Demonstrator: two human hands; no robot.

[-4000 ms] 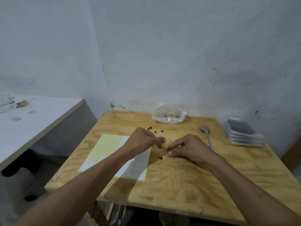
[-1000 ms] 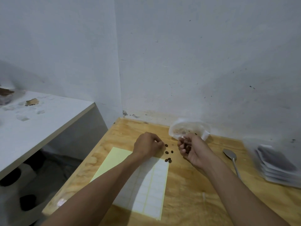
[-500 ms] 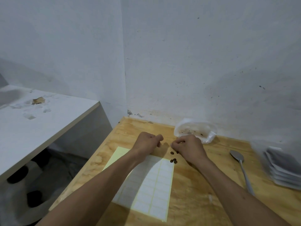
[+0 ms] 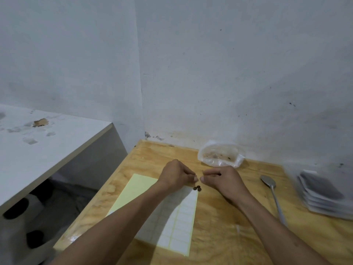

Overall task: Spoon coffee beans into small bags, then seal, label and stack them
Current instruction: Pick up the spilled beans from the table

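Note:
A few loose coffee beans [image 4: 196, 188] lie on the wooden table [image 4: 219, 226] at the top corner of the label sheet [image 4: 177, 217]. My left hand [image 4: 176, 174] hovers just left of them with its fingers curled in and the thumb tip down; nothing shows in it. My right hand [image 4: 223, 178] sits just right of the beans, fingers curled, with a dark bean showing between them. The two thumbs nearly touch. A clear plastic bag [image 4: 221, 155] with a few beans rests against the wall behind the hands.
A metal spoon [image 4: 272, 194] lies to the right of my right arm. A stack of small filled bags [image 4: 322, 196] sits at the right edge. A white shelf [image 4: 47, 146] stands left of the table, with a gap between them.
My right hand was lifted palm-up with beans near the plastic bag one second ago; it has come back down beside the loose beans. Fewer beans lie on the table. The left hand stayed put.

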